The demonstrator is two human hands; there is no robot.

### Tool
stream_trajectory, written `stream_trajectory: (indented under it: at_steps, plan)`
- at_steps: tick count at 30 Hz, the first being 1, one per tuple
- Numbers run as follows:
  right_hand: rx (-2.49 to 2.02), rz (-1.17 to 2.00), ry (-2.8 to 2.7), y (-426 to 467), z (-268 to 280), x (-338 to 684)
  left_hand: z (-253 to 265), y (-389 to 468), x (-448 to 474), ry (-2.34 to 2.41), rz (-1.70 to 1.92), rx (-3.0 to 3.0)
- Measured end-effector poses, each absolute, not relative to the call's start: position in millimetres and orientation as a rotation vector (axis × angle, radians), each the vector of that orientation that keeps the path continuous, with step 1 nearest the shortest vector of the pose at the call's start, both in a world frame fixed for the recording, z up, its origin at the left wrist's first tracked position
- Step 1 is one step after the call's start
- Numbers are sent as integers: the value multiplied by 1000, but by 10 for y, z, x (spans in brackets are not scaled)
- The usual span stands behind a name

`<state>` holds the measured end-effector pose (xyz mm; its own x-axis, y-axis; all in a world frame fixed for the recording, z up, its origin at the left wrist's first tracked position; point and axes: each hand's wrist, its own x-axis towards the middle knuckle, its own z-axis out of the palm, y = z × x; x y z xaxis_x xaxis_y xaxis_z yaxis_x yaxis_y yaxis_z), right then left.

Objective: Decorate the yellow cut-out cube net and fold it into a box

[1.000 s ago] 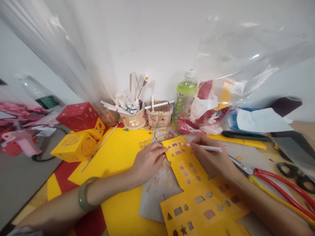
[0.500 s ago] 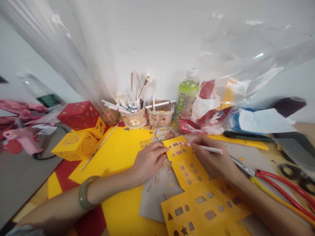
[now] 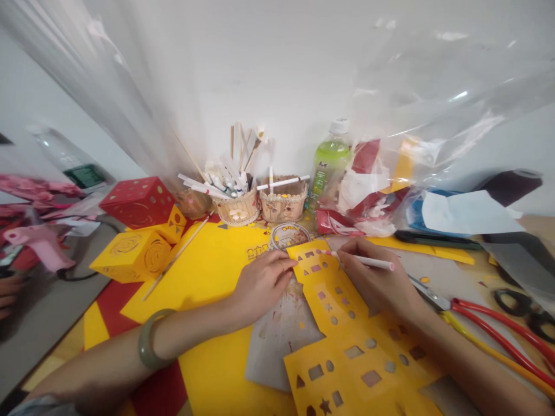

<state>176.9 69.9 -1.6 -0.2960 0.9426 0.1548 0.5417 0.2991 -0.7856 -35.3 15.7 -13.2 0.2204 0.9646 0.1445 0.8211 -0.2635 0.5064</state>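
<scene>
A yellow paper sheet (image 3: pixel 332 309) with cut-out triangles, stars, circles and rectangles lies over a grey board (image 3: pixel 277 341). At its upper left edge, my left hand (image 3: pixel 264 283) has thumb and fingers pinched on the paper; a green bangle circles that wrist. My right hand (image 3: pixel 377 277) grips a slim white pen (image 3: pixel 366 262) with pink ends. The pen slants leftward, its tip by a small round hole in the top row. Under my right forearm, more of the punched yellow paper reaches toward me.
Red-and-yellow-handled scissors (image 3: pixel 451 306) lie beside my right forearm. A tape roll (image 3: pixel 289 234), pen basket (image 3: pixel 237 209) and green-drink bottle (image 3: pixel 332 159) stand behind. Leftward are a red paper box (image 3: pixel 137 202), a yellow one (image 3: pixel 130 255), a pink glue gun (image 3: pixel 41 248) and another person's hand (image 3: pixel 8 294).
Another person's fingers have come into view at the left edge by the glue gun. My hands, the pen and the paper stay almost in place.
</scene>
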Motion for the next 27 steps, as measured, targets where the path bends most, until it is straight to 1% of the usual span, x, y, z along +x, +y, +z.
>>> stream_trajectory:
  at_steps: [14,19,23,27]
  plan:
    - [-1270,867,-1997,682,10,1759,-136,150,-358,1658,634,2183]
    - [-1282,875,-1936,675,30,1755,-123,151,-345,1659,644,2153]
    - [-1228,887,-1797,690,98,1769,-112,133,-341,1742,798,2009]
    - [-1138,972,-1643,654,172,1802,-148,105,-361,1563,1025,1896]
